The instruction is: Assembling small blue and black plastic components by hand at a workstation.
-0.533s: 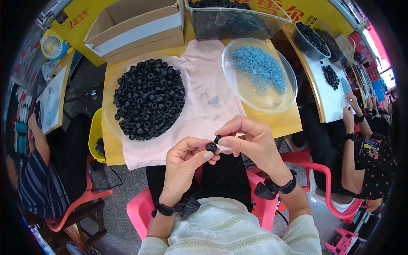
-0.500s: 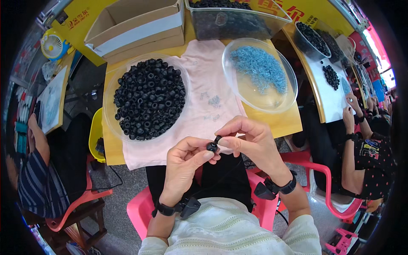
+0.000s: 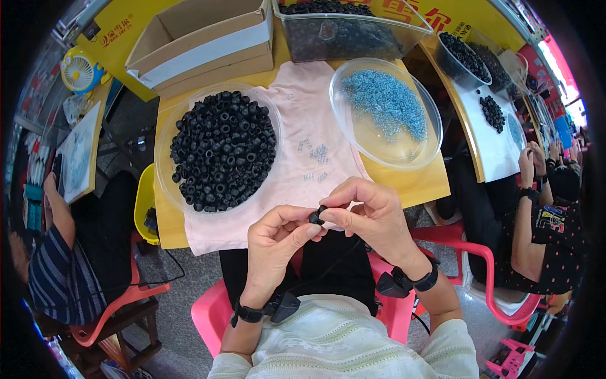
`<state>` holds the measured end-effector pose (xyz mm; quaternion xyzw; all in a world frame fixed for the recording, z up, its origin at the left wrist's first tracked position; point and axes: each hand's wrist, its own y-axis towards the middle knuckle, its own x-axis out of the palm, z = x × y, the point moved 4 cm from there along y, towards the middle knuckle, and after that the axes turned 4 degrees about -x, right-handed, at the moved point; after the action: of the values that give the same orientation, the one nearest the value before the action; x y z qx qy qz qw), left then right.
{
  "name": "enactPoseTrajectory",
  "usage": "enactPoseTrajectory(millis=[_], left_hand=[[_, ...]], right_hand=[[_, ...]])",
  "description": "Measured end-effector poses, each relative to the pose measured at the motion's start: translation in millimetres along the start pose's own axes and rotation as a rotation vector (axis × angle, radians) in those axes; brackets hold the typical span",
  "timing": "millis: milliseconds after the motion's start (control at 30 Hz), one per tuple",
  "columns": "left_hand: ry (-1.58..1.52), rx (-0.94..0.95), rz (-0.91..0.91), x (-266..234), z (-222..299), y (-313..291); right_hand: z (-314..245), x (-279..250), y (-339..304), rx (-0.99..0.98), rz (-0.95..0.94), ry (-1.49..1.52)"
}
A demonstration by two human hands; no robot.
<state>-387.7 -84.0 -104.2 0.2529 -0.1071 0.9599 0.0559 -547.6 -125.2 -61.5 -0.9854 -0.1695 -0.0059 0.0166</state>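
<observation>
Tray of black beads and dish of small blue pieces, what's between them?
In the head view, a pink cloth, with small pale bluish bits scattered on it.

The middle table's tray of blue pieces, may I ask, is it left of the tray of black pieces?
No, the tray of blue pieces lies right of the tray of black pieces.
</observation>
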Motion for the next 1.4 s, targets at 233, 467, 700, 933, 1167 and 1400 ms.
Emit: enactPoseTrajectory(millis=[233,467,700,933,1167,1400], left_hand=[[-0.124,-0.029,-0.017,0,-2,2],[-0.132,0.002,-0.020,2,-4,3],[-0.269,-0.128,-0.071,-2,-9,6],[-0.423,-0.256,-0.097,3,-14,5],[-0.297,-0.230,-0.106,3,-9,4],[-0.263,-0.267,-0.125,6,-6,4]], right_hand=[[-5,1,-3,-0.134,-0.009,-0.085],[-8,3,-5,-0.322,0.029,-0.306],[-18,8,-13,-0.531,0.029,-0.546],[-10,6,-13,-0.584,0.047,-0.645],[-1,-7,-8,-0.250,-0.033,-0.232],[7,-12,-5,-0.037,-0.116,0.146]])
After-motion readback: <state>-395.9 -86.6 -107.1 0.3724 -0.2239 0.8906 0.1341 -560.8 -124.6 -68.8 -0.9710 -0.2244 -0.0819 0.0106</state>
